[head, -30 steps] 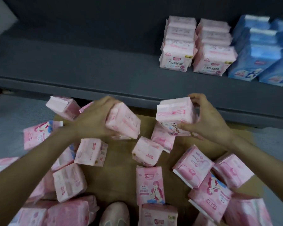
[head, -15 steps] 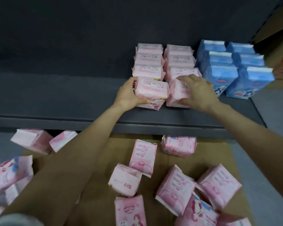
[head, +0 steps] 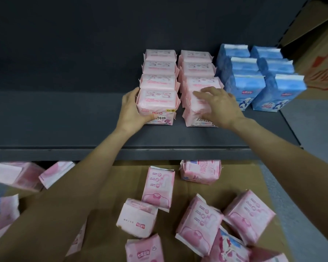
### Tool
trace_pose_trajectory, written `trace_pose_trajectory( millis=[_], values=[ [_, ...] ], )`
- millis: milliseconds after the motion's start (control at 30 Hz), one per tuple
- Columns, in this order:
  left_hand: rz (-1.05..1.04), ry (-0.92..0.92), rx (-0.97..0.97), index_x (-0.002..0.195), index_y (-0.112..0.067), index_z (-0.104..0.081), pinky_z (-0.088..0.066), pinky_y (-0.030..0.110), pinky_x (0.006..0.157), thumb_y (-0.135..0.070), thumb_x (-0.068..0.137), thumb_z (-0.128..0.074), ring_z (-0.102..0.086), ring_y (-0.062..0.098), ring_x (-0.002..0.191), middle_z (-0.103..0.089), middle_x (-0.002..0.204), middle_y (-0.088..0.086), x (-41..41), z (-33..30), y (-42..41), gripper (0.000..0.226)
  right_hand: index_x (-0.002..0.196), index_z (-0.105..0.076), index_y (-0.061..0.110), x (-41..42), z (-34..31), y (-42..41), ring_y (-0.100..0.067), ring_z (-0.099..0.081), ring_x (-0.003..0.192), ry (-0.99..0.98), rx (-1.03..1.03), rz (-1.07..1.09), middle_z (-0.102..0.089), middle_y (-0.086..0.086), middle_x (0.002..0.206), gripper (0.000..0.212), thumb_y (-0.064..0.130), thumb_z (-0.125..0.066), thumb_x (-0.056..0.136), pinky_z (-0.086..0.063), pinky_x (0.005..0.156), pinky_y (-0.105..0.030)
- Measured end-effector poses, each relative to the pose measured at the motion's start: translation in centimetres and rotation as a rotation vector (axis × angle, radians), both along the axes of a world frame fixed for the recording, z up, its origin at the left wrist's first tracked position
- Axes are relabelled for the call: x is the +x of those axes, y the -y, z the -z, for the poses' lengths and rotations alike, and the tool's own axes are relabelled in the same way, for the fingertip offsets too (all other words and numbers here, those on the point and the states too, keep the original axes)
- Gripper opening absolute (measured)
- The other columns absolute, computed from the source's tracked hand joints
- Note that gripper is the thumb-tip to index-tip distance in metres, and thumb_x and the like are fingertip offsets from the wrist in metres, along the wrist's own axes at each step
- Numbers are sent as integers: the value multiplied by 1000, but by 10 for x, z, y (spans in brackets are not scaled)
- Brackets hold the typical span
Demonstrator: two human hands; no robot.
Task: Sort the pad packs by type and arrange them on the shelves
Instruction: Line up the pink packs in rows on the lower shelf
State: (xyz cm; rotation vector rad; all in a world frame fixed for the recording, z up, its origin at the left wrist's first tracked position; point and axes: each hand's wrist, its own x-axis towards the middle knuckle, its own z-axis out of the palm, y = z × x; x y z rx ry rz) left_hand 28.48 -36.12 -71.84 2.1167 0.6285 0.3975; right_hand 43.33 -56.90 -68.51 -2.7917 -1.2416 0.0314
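The dark grey shelf fills the top of the view, and below its front edge a flat sheet of brown cardboard lies spread on the floor. At the far right stands a cardboard box with red print.

On the shelf, two rows of pale pink packs run front to back, side by side, and just to their right stand two rows of blue packs, upright.

Down on the cardboard, loose pink packs are scattered at all angles, some overlapping near the bottom right, more at the left edge.

Now the hands, both up on the shelf! The left hand grips the front pack of the left pink row, fingers curled round its left side and thumb across its lower front face. That pack stands on the shelf, touching the one behind.

The right hand lies over the front pack of the right pink row, fingers straight and spread on its top and front, pressing rather than gripping. This part is blurred.
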Motion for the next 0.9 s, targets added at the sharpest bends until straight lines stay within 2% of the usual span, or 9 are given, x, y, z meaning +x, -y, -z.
trace_pose_trajectory(
  millis=[67,167,400,500,567,633,700,800,900],
  values=[
    [61,17,-30,148,-20,-23,-32,28,108,-12,75,-80,-34,9,134,-36,147,-4,-2,0,3,93,146,-32,31,-1,3,3,-25,-29,137,-9,21,0,-34,0,150,71,30,-68,85,-26,110,-52],
    [120,9,-106,149,-27,-21,-38,21,97,-8,79,-76,-43,0,120,-47,127,-18,0,1,1,91,149,-25,30,-3,8,6,-21,-23,142,-4,10,-10,-27,1,155,70,30,-61,90,-22,112,-51],
    [59,-4,-103,149,-25,-21,-39,24,100,-8,78,-76,-45,9,126,-50,138,-9,8,6,9,92,152,-10,22,-18,11,5,-21,-6,147,3,17,-12,-10,-2,160,78,6,-55,91,-3,118,-48],
    [9,-62,24,152,-16,-9,-28,41,115,-17,72,-82,-27,19,141,-30,154,1,6,3,8,109,152,-11,18,-31,7,12,-24,-8,147,64,95,-43,-13,-7,159,84,2,-59,85,-1,118,-46],
    [-40,-126,168,153,-13,-2,-16,39,117,-23,74,-81,-8,23,146,-10,160,7,-4,-5,17,112,152,-15,16,-46,3,23,-26,-12,146,75,142,-77,-18,-9,157,81,4,-60,85,-2,118,-47],
    [-93,-100,284,152,-14,-9,-21,36,114,-32,79,-75,-11,23,145,-14,159,6,-22,-18,31,100,149,-26,14,-63,1,39,-29,-20,143,89,175,-139,-29,-11,153,77,8,-63,82,-8,117,-50],
    [-120,-32,344,147,-18,-32,-33,35,106,-40,86,-66,-32,19,137,-36,150,3,-49,-29,46,73,139,-43,11,-82,3,57,-34,-35,134,112,206,-190,-47,-14,140,64,9,-67,79,-17,113,-53],
    [-60,-10,231,121,-23,-61,-47,32,96,-35,91,-60,-58,9,111,-64,120,-6,-95,-30,67,32,109,-65,10,-115,21,85,-37,-56,107,68,242,-243,-66,-13,106,32,11,-64,77,-36,99,-51],
    [123,-139,191,113,-24,-64,-51,30,89,-29,91,-60,-62,6,100,-67,110,-9,-143,-13,89,23,107,-66,17,-151,49,113,-29,-56,102,-109,104,-303,-67,-7,106,23,22,-62,86,-42,90,-41]
  ],
)
